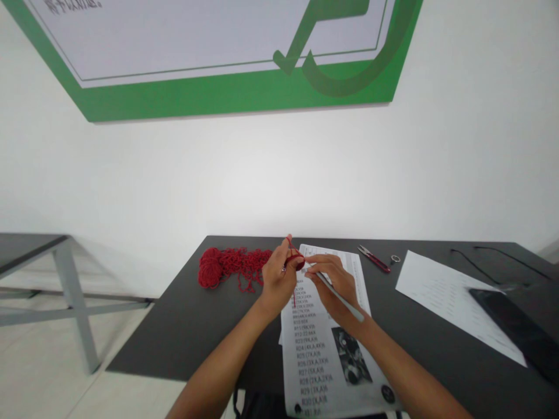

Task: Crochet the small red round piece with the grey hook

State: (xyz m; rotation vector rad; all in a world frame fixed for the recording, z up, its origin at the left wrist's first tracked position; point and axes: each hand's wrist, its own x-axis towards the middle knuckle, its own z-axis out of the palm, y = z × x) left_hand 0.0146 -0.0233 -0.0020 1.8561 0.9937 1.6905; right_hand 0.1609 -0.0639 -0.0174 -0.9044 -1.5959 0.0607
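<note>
My left hand (279, 273) pinches a small piece of red crochet work (297, 262), with red yarn looped over its raised index finger. A crochet hook (340, 298) with a pale grey handle lies in my right hand (334, 282), held like a pen, its tip at the red piece. Both hands meet above a printed pattern sheet (314, 361) with rows of text and a dark photo. A short red strand hangs below my left hand. Left of that hand lies a ball of red yarn (211, 269) with a loose tangle (244, 265) beside it.
Red-handled thread snips (374, 259) and a small metal ring (395, 259) lie at the back right of the dark table (183, 331). Farther right are a white paper (454, 302), a black phone (515, 326) and eyeglasses (476, 267). Another table (74, 302) stands at left.
</note>
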